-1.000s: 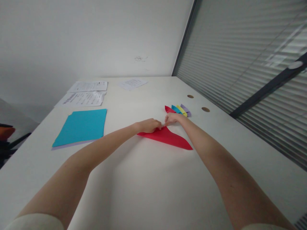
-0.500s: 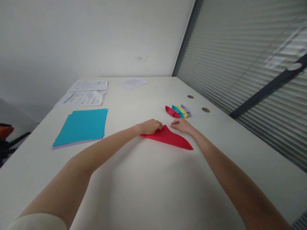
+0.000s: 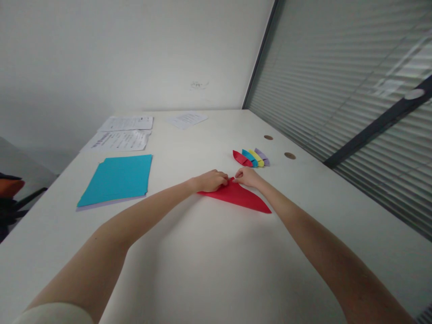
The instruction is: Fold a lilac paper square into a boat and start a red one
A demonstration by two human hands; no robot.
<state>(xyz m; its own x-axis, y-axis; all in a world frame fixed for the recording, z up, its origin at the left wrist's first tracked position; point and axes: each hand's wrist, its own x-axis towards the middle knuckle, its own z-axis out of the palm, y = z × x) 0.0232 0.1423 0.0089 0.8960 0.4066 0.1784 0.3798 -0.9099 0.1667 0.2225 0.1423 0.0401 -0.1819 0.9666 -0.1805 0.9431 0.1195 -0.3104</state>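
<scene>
1. Where the two hands are brought close together, the red paper [image 3: 241, 198] is found, laid on the white surface [image 3: 216, 265] near mid-view; a roughly triangular outline is shown, its peak pointed away from the person and one sharp tip to the right.
2. Its left part is covered by the left hand [image 3: 212, 181]. Fingers curled and bent down onto the paper; whether any is pinched cannot be told.
3. The peak is met by the right hand [image 3: 247, 176]. Thumb and finger drawn close; whether paper is caught in that grip cannot be told.
4. Just beyond the right hand, four folded pieces are set in a slanted, overlapping row: red [image 3: 242, 158], blue [image 3: 250, 159], yellow [image 3: 257, 158], lilac [image 3: 262, 156].
5. To the left, a blue sheet [image 3: 116, 180] is laid over a lilac sheet [image 3: 111, 204], whose near edge is exposed.
6. Farther off, printed pages [image 3: 119, 140] are spread; text too small to be read.
7. The right side is bounded by blinds [image 3: 337, 90].
</scene>
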